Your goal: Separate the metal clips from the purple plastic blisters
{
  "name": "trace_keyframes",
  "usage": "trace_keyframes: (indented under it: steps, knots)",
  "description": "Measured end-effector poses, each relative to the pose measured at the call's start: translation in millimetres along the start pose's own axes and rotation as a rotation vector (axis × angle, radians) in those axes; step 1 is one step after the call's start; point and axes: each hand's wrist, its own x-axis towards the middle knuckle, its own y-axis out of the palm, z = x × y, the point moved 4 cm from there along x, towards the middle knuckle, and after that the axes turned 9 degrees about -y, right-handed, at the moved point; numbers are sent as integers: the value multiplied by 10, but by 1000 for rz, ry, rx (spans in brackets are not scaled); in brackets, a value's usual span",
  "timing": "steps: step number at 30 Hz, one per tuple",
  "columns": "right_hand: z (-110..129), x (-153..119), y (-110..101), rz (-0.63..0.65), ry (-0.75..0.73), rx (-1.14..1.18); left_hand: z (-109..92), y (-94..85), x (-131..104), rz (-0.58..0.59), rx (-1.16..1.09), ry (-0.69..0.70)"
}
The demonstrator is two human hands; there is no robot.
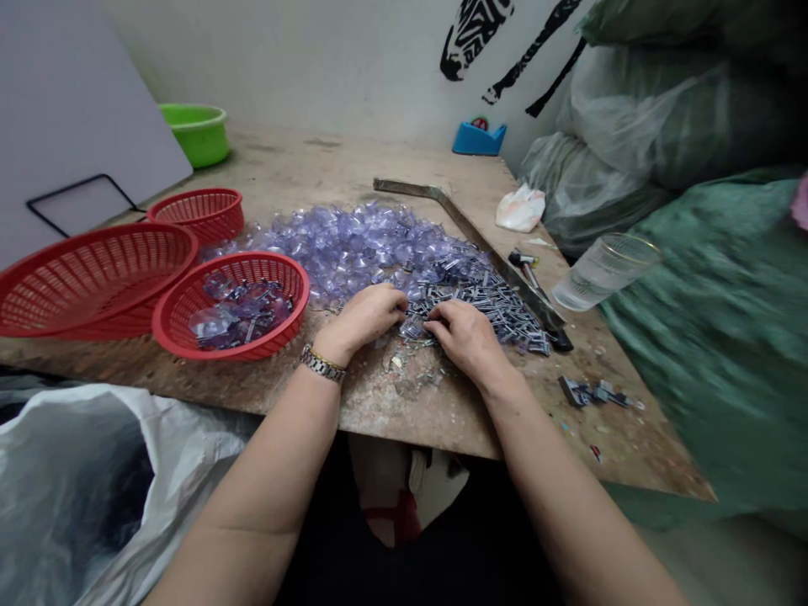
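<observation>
My left hand (372, 313), with a metal-band watch (322, 364) at the wrist, is at the near edge of a heap of clear purplish plastic pieces (353, 244). Its fingers are pinched together, and what they hold is too small to make out. My right hand (468, 337) is just across from it, thumb and forefinger closed beside a pile of small dark grey clip-like parts (486, 299). Between the two hands lies a clear piece (413, 326); I cannot tell whether either hand grips it.
A red basket (296, 324) holding clear-and-dark pieces stands left of my hands, with a larger red basket (94, 252) and a smaller one (208, 202) beyond. A bent metal strip (470, 231) borders the pile. A glass of water (587, 273) stands at right, above dark parts (590, 393).
</observation>
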Motion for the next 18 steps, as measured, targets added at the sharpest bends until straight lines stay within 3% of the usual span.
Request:
trace_keyframes:
  steps: [6,12,18]
  knots:
    - [-32,7,-25,-81,12,73,1,14,47,-51,-40,-22]
    - [-21,2,-104,-204,23,180,-58,-37,41,-177,-281,-14]
    - [78,5,-154,-336,-95,240,-178,-12,7,-56,-471,-17]
